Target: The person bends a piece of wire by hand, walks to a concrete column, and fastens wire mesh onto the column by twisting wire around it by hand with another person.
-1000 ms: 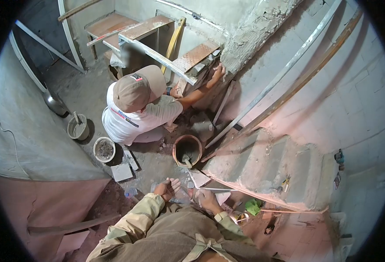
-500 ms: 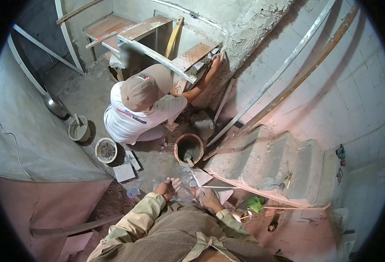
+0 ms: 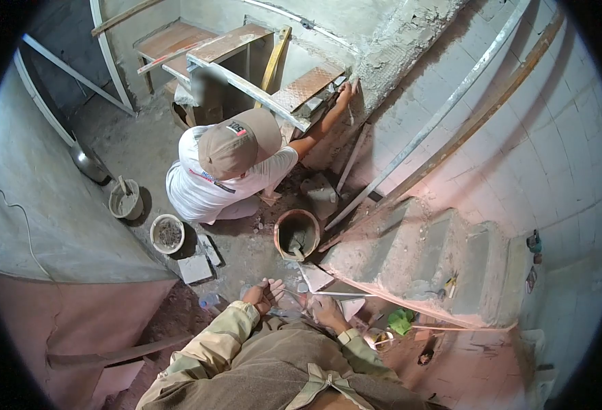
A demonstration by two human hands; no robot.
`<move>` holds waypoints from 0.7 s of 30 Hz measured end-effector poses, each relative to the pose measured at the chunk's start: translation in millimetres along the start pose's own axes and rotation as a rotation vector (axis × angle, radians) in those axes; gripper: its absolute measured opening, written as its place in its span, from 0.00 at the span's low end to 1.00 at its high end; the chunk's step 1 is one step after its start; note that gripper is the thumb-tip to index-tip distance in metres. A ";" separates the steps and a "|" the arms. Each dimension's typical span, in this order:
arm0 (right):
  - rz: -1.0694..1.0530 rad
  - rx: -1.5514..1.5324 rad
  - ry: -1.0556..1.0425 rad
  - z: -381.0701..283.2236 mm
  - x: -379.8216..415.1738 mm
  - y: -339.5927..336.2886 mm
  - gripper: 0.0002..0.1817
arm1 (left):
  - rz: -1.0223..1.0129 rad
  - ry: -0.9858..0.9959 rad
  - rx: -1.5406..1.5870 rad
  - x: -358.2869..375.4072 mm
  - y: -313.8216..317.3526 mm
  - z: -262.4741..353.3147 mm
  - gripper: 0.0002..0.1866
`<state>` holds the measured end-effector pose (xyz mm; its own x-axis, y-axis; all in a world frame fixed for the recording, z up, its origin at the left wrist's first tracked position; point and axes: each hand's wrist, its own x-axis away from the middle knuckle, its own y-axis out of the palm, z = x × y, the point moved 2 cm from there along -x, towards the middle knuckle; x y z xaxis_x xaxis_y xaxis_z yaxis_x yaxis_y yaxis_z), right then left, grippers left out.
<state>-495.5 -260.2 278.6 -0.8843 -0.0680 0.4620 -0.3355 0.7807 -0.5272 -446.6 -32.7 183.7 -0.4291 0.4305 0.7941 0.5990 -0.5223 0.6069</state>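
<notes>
My left hand (image 3: 264, 294) is held palm up in front of my body, its fingers apart and nothing in them that I can see. To its right is my right hand (image 3: 326, 311), fingers curled; whatever it holds is too small to name. A clear plastic bottle (image 3: 210, 301) lies left of my left hand. Beyond both hands stands an orange-rimmed bucket (image 3: 297, 234) with a tool and grey mix inside. A co-worker in a cap (image 3: 236, 147) crouches ahead, one arm stretched to the tiled ledge (image 3: 308, 87).
Concrete steps (image 3: 410, 253) rise at the right, with pliers (image 3: 450, 285) on them. Long poles (image 3: 444, 106) lean against the tiled wall. Two pale buckets (image 3: 168, 234) and tile pieces (image 3: 195, 269) are at the left. A green bag (image 3: 401, 321) lies near the steps.
The co-worker's head and body have shifted slightly right, and the reaching arm has moved a little. My hands have stayed nearly in place.
</notes>
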 end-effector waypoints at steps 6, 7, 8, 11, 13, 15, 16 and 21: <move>-0.030 -0.038 0.124 -3.5 1.7 -6.8 0.17 | 0.016 -0.004 -0.010 4.2 9.9 -2.4 0.18; -0.017 -0.038 0.089 4.6 -1.1 -3.9 0.17 | 0.017 -0.004 -0.007 4.3 10.9 -2.5 0.18; -0.003 -0.038 0.054 12.8 -3.1 -1.7 0.18 | 0.023 -0.004 -0.005 4.6 11.7 -2.5 0.15; -0.028 -0.021 0.030 9.0 -2.3 -4.4 0.18 | 0.015 -0.003 -0.007 -0.9 5.9 -3.7 0.13; 0.008 -0.010 -0.035 17.1 -4.4 -0.4 0.18 | -0.001 -0.002 -0.009 -0.2 5.2 -5.0 0.14; 0.043 0.001 -0.099 15.2 -3.9 -0.6 0.18 | 0.035 0.002 -0.015 0.9 5.4 -5.1 0.14; 0.007 -0.030 -0.038 11.3 -2.9 -2.4 0.18 | 0.035 0.003 -0.012 2.2 6.2 -4.6 0.14; 0.002 -0.056 -0.038 7.5 -3.2 -3.3 0.17 | 0.046 0.002 -0.033 2.1 5.6 -3.9 0.14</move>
<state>-494.0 -267.2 273.5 -0.8970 -0.0897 0.4328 -0.3163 0.8142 -0.4869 -446.7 -37.6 188.9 -0.4033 0.4037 0.8212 0.5959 -0.5652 0.5704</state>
